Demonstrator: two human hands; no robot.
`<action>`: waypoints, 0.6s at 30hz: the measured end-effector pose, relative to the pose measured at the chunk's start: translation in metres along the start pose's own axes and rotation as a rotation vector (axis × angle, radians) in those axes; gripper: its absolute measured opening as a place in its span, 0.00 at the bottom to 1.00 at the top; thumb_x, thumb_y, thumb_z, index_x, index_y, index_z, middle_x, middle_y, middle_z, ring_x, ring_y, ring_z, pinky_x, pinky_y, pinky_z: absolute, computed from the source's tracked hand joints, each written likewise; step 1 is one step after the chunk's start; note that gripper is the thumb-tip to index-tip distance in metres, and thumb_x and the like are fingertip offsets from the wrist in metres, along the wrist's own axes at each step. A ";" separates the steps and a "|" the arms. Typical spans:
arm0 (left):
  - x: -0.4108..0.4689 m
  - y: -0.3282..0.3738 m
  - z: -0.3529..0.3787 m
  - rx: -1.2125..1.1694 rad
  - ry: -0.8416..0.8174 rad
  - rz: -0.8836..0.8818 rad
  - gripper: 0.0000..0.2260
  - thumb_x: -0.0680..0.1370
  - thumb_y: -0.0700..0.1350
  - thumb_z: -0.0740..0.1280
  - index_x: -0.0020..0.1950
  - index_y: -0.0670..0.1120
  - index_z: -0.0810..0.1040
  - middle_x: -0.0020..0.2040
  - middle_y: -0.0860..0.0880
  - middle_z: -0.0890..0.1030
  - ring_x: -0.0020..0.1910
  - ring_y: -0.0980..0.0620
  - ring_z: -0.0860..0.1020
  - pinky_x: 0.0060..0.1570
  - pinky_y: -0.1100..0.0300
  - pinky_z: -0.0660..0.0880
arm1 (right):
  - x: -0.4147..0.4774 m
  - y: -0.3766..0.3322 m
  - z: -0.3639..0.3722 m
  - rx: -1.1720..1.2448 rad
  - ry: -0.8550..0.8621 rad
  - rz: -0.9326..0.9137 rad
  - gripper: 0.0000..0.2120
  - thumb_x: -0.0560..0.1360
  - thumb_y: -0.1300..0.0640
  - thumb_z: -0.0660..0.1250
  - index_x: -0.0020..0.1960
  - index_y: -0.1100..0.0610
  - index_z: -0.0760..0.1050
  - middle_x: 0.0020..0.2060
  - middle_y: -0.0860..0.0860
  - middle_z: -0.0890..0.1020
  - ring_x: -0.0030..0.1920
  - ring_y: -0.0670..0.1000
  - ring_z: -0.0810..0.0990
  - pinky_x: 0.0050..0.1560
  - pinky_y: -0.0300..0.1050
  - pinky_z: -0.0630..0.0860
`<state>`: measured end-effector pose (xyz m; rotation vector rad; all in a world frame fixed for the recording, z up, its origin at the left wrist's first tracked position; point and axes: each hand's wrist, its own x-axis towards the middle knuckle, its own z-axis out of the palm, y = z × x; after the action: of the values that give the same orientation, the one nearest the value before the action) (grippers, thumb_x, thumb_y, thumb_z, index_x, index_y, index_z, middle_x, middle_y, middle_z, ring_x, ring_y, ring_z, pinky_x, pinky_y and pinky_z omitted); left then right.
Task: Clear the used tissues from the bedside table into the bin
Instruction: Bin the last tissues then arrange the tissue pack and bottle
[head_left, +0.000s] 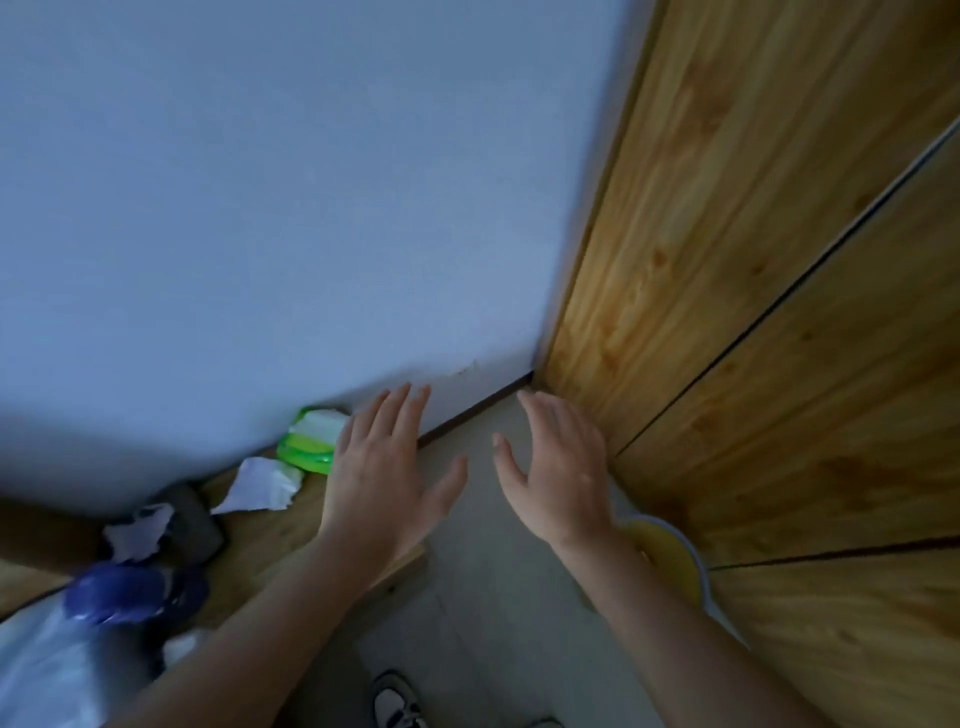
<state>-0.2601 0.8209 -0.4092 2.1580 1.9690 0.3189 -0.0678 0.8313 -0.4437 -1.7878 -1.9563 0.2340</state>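
Observation:
A crumpled white tissue (264, 486) lies on the wooden bedside table (270, 540) near the wall. A second crumpled tissue (139, 532) rests further left on a dark grey object (197, 525). My left hand (387, 480) hovers over the table's right end, fingers spread, holding nothing. My right hand (558, 473) is open too, above the floor beside the wooden wardrobe. Below my right wrist shows the rim of a bin (675, 551) with a yellowish liner, partly hidden by my forearm.
A green tissue pack (309, 436) stands against the white wall. A plastic bottle with a blue cap (111, 592) sits at the table's near left. The wooden wardrobe (779, 312) fills the right side. A shoe (397, 701) shows on the pale floor.

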 end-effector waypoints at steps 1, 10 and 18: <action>-0.007 -0.016 -0.004 0.008 0.002 -0.026 0.37 0.76 0.68 0.56 0.80 0.51 0.57 0.79 0.50 0.62 0.78 0.49 0.56 0.76 0.51 0.52 | 0.004 -0.016 0.010 0.007 -0.023 -0.025 0.25 0.80 0.43 0.61 0.69 0.59 0.74 0.62 0.56 0.80 0.65 0.57 0.77 0.63 0.58 0.73; -0.070 -0.160 -0.013 0.057 0.022 -0.318 0.37 0.73 0.66 0.56 0.77 0.47 0.65 0.76 0.47 0.68 0.76 0.46 0.63 0.75 0.46 0.60 | 0.009 -0.146 0.111 0.064 -0.170 -0.220 0.23 0.79 0.44 0.62 0.69 0.57 0.74 0.59 0.53 0.79 0.60 0.57 0.77 0.61 0.55 0.72; -0.090 -0.252 0.002 0.006 0.086 -0.515 0.35 0.72 0.62 0.62 0.75 0.48 0.67 0.75 0.47 0.70 0.75 0.46 0.65 0.74 0.47 0.62 | 0.014 -0.203 0.178 0.072 -0.278 -0.278 0.24 0.77 0.45 0.63 0.69 0.56 0.74 0.62 0.55 0.79 0.62 0.58 0.77 0.64 0.56 0.72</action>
<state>-0.5078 0.7541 -0.4868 1.5773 2.4750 0.3193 -0.3300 0.8511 -0.5077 -1.4796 -2.3295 0.4738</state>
